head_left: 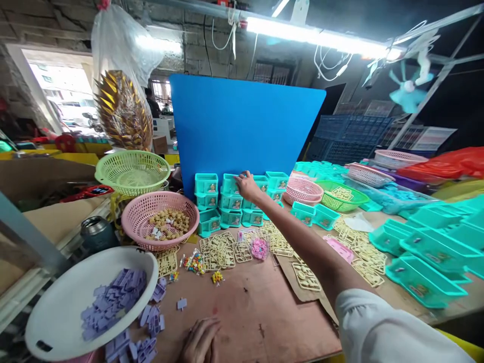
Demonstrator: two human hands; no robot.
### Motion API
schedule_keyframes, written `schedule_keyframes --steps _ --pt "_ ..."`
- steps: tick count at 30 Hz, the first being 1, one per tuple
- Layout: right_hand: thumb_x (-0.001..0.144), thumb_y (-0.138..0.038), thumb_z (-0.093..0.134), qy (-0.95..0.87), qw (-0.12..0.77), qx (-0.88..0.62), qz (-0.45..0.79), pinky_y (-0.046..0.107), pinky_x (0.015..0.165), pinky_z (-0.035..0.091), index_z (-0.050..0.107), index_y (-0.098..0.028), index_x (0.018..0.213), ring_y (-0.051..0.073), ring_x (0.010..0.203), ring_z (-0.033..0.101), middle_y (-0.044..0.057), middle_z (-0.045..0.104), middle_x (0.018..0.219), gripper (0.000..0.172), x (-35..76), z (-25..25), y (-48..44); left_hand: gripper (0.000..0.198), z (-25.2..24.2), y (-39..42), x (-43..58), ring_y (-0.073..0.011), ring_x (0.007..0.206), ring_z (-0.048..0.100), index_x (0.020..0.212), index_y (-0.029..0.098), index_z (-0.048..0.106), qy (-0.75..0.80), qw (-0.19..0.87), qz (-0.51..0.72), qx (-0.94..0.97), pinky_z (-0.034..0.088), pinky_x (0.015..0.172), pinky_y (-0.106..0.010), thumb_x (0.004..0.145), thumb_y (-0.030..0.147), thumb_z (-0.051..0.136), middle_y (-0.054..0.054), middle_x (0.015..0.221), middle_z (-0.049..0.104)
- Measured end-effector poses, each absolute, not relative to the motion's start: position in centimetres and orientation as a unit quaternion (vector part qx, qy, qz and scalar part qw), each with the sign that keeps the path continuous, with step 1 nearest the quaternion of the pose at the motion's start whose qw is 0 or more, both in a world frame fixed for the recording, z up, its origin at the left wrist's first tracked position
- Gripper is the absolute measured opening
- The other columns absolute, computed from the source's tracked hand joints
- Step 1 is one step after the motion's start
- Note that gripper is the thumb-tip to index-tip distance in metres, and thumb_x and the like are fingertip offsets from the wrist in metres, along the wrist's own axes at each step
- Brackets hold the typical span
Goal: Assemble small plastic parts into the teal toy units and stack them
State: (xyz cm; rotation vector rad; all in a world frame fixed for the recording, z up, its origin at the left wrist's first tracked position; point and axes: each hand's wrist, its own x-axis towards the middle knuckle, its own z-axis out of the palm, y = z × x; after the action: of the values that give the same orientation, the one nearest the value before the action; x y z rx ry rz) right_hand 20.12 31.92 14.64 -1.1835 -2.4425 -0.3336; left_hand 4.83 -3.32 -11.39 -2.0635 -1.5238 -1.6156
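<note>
My right hand (248,185) reaches far forward to the stacked turquoise plastic bins. Its fingers are closed at the rim of a top turquoise bin (229,184) in the second column. Other bins with small picture stickers, such as the left-hand bin (206,186), stand in columns beside it. My left hand (201,339) rests on the near part of the table, its fingers loosely bent and lying on the surface, with nothing seen in it. A small purple plastic piece (182,303) lies just beyond it. Part of this hand is cut off by the lower edge.
A white basin (49,302) of purple parts, a pink basket (130,222) of tan pieces and a green basket (132,171) stand left. Cream part frames (217,250) and bagged colourful beads (194,262) lie mid-table. Larger turquoise bins (427,280) fill the right. A blue board (245,126) stands behind.
</note>
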Motion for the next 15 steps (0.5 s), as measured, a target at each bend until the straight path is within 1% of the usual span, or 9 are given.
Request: schedule_keyframes --steps 2,4,7,9,12,13,15 --pt "0.097 -0.012 0.043 -0.872 0.186 -0.437 -0.120 0.049 0.096 0.039 0.068 -0.004 0.120 0.035 0.109 0.045 0.025 0.062 0.115 0.035 19.2 14.1 32.7 0.035 -11.3 -3.5 4.8 -0.0188 0.089 0.078 0.104 0.024 0.074 -0.510 0.031 -0.535 -0.673 0.063 0.082 -0.026 0.093 0.008 0.045 -0.008 0.095 0.079" --pt "0.093 -0.008 0.045 -0.871 0.195 -0.436 -0.117 0.045 0.095 0.038 0.068 -0.004 0.113 0.033 0.103 0.046 0.024 0.060 0.110 0.031 19.0 13.6 33.2 0.035 -11.2 -3.6 4.8 -0.0190 0.090 0.077 0.105 0.025 0.073 -0.519 0.024 -0.530 -0.670 0.064 0.081 -0.026 0.093 0.009 0.045 -0.007 0.096 0.079" --pt "0.093 -0.006 0.040 -0.866 0.211 -0.438 -0.113 0.043 0.094 0.039 0.064 -0.005 0.112 0.031 0.101 0.047 0.023 0.058 0.110 0.031 19.6 13.5 33.1 0.035 -10.6 -3.7 4.9 -0.0184 0.086 0.077 0.104 0.025 0.073 -0.520 0.038 -0.522 -0.675 0.064 0.077 -0.026 0.093 0.009 0.044 -0.007 0.094 0.079" --pt "0.096 -0.008 0.036 -0.858 0.257 -0.431 -0.110 0.042 0.095 0.040 0.062 -0.008 0.111 0.031 0.104 0.048 0.022 0.057 0.113 0.030 20.3 13.9 32.3 0.033 -9.9 -3.9 4.9 -0.0185 0.086 0.077 0.104 0.024 0.074 -0.527 0.035 -0.507 -0.681 0.064 0.076 -0.026 0.094 0.011 0.045 -0.007 0.094 0.079" --pt "0.100 -0.015 0.036 -0.847 0.372 -0.370 -0.084 0.041 0.097 0.042 0.059 -0.018 0.105 0.029 0.110 0.049 0.018 0.057 0.118 0.024 22.0 14.5 29.6 0.030 -8.6 -4.4 4.9 -0.0190 0.091 0.077 0.107 0.024 0.073 -0.557 -0.002 -0.476 -0.681 0.064 0.080 -0.028 0.096 0.014 0.047 -0.007 0.100 0.079" --pt "0.101 -0.018 0.036 -0.848 0.395 -0.347 -0.058 0.041 0.095 0.043 0.058 -0.020 0.103 0.028 0.108 0.051 0.016 0.058 0.116 0.022 22.7 14.5 28.2 0.029 -8.2 -4.6 4.8 -0.0190 0.093 0.076 0.108 0.024 0.073 -0.565 -0.019 -0.473 -0.676 0.064 0.082 -0.029 0.097 0.015 0.048 -0.007 0.102 0.079" --pt "0.103 -0.024 0.038 -0.865 0.385 -0.321 0.030 0.039 0.088 0.044 0.056 -0.021 0.101 0.025 0.096 0.054 0.011 0.061 0.102 0.018 23.8 13.9 25.0 0.026 -7.6 -5.0 4.6 -0.0195 0.097 0.076 0.112 0.024 0.072 -0.576 -0.056 -0.483 -0.657 0.063 0.086 -0.031 0.098 0.020 0.050 -0.007 0.106 0.078"
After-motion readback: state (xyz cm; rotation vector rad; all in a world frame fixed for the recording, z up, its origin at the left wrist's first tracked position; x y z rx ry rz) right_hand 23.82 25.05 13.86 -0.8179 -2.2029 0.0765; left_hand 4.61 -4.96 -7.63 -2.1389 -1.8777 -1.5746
